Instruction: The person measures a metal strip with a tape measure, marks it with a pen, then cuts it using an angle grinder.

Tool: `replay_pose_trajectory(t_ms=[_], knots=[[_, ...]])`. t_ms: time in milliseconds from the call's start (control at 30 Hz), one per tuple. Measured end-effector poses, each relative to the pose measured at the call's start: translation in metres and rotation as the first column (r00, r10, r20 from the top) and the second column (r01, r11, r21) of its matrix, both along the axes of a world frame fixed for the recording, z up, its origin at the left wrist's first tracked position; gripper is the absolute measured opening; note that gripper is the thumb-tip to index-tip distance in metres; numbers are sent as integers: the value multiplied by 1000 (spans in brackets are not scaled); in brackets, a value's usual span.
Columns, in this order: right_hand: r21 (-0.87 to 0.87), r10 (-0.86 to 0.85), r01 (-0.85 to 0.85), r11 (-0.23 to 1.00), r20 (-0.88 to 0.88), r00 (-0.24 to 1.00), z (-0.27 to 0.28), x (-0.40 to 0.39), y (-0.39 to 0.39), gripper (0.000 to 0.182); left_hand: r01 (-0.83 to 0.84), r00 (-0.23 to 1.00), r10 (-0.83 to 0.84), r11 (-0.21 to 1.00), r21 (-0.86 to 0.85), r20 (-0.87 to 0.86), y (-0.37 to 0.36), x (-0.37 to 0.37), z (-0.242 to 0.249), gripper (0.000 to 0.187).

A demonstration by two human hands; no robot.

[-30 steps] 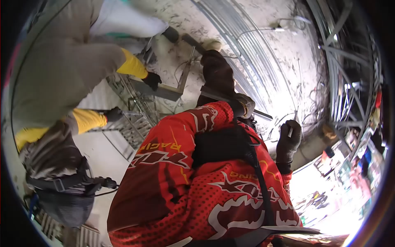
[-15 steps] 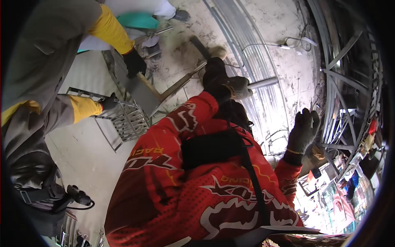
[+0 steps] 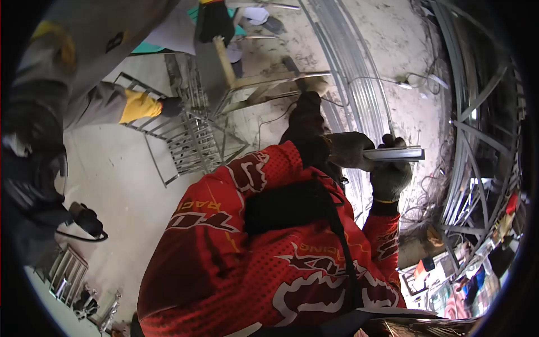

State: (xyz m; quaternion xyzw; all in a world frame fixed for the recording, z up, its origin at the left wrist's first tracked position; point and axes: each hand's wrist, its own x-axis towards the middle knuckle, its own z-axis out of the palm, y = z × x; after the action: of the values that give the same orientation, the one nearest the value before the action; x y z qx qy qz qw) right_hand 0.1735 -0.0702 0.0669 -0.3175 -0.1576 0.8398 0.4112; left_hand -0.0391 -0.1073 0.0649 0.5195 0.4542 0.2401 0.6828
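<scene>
My left hand (image 3: 349, 150), in a dark grey glove, is closed round one end of a short silver metal tube (image 3: 412, 153). The tube lies roughly level across my front, its open end pointing right. My right hand (image 3: 390, 178), gloved too, is closed round the tube nearer that open end, with fingertips showing above it. Both hands are close together in front of my red jersey (image 3: 224, 253).
At the left a co-worker in grey with yellow cuffs (image 3: 140, 105) has gloved hands at a metal frame (image 3: 196, 143). Long metal bars (image 3: 351, 67) lie on the floor ahead. Metal racking (image 3: 477, 132) stands at the right. A cable (image 3: 404, 85) crosses the floor.
My right hand, open and apart before, has moved left and closed on the tube. My left hand has brought the tube down and right. The co-worker's upper hand has moved up and right.
</scene>
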Motion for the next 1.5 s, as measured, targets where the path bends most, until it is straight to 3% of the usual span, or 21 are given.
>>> replay_pose_trajectory(t_ms=[100, 167, 200, 267, 300, 433, 467, 567, 633, 667, 700, 733, 800, 900, 1033, 1100, 1133, 1267, 1367, 1433, 1500], knots=[[-33, 27, -30, 999, -104, 994, 11, -10, -12, 49, -11, 998, 16, 996, 87, -62, 1, 5, -1, 65], [111, -38, 31, 993, 61, 997, 23, -17, -18, 46, 64, 985, -46, 993, 100, -168, 5, 7, 1, 66], [138, 96, -104, 985, 65, 993, 28, -6, -14, 40, 114, 977, -99, 991, 71, -190, 5, 13, 1, 62], [163, -4, -83, 983, 472, 881, 27, 7, -21, 26, 156, 966, -130, 982, 104, -224, 3, 28, -2, 58], [139, 13, -94, 986, 494, 869, 41, 0, -20, 23, 177, 957, -137, 975, 138, -258, 2, 37, -4, 54], [209, -81, -29, 978, 497, 864, 37, 7, -24, 23, 240, 961, -217, 962, 129, -169, 3, 35, 5, 58], [204, -89, -5, 979, 446, 890, 35, 18, -26, 23, 233, 970, -232, 973, -2, -66, -3, 18, 24, 67], [146, -135, 95, 985, 294, 946, 49, 48, -45, 23, -145, 986, 152, 984, -101, 69, -63, -50, -29, 61], [93, -151, 136, 986, 173, 973, 56, 69, -56, 23, -276, 943, 268, 961, -19, -196, -117, -118, -78, 66], [69, -161, 152, 986, 156, 975, 56, 79, -49, 25, 100, 654, 18, 989, 110, -756, -158, -162, -136, 72], [78, -184, 173, 982, 155, 971, 55, 85, -51, 25, 341, 324, -421, 887, -310, -847, -182, -187, -141, 75], [103, -206, 190, 976, 174, 963, 54, 88, -51, 25, 428, 131, -525, 795, -429, -841, -212, -214, -153, 68], [181, -244, 207, 961, 209, 947, 47, 92, -51, 26, 287, -103, -688, 671, -684, -719, -267, -262, -228, 49], [151, -304, 271, 951, 292, 907, 41, 95, -56, 17, 183, -244, -792, 529, -829, -560, -305, -274, -249, 39], [75, -368, 367, 927, 357, 858, 13, 94, -65, 12, 233, -300, -774, 508, -829, -558, -360, -304, -301, 40], [142, -314, 281, 949, 513, 799, -5, 95, -74, 13, 291, -379, -816, 343, -893, -437, -365, -296, -312, 42], [167, -312, 263, 950, 517, 797, -11, 86, -73, 13, 301, -260, -871, 338, -892, -418, -359, -297, -308, 53], [54, -325, 339, 939, 458, 827, -20, 63, -70, 16, 484, -166, -922, 234, -843, -351, -280, -255, -243, 62], [58, -324, 335, 940, 452, 831, -23, 56, -68, 15, 694, -28, -860, 350, -630, -509, -255, -245, -236, 64], [177, -273, 209, 962, 621, 734, -32, 66, -67, 13, 714, 57, -810, 441, -543, -584, -237, -239, -245, 62], [151, -295, 254, 955, 512, 807, -30, 62, -58, 25, 714, 119, -815, 467, -522, -567, -214, -237, -264, 63]])
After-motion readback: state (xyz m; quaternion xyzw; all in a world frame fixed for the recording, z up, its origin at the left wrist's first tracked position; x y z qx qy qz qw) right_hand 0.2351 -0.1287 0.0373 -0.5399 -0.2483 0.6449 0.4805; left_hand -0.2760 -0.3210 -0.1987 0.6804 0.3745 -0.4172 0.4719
